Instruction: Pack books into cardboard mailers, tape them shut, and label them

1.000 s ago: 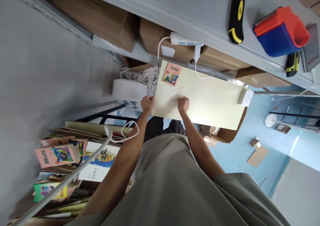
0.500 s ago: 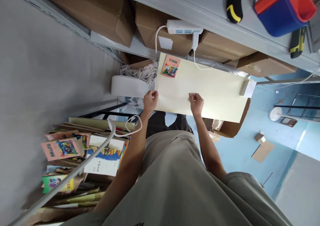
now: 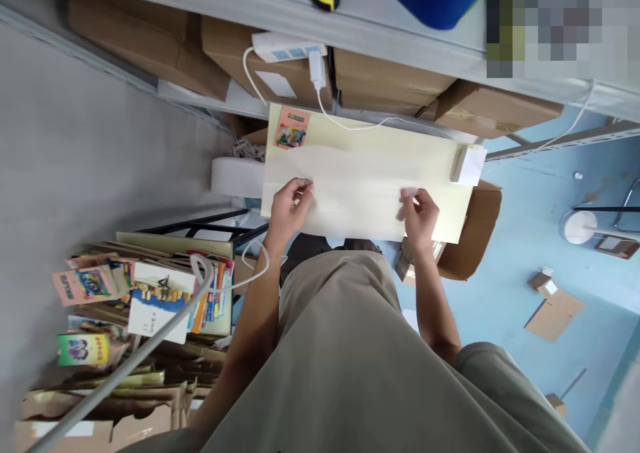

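Observation:
A thin, translucent white packing sheet [image 3: 355, 193] stretches between my two hands, over the cream board. My left hand [image 3: 291, 206] pinches its left end, thumb against fingers, over the left part of the board. On the other side my right hand [image 3: 420, 214] pinches the right end, where a bit of sheet sticks out past the fingertips. Just beyond the sheet, a pink booklet [image 3: 292, 127] with a colourful cover lies in the board's far left corner. A white roll [image 3: 235, 177] stands at the board's left edge.
The cream board [image 3: 450, 219] carries a small white box [image 3: 470, 165] at its right end. A white power strip [image 3: 287, 47] and cable hang from the shelf edge beyond. Booklets [image 3: 85, 286] and cardboard fill the lower left, crossed by a grey pole [image 3: 125, 366].
Both hands have moved right over the board, the left one away from the roll. The sheet now spreads visibly between them. The view has shifted to the right.

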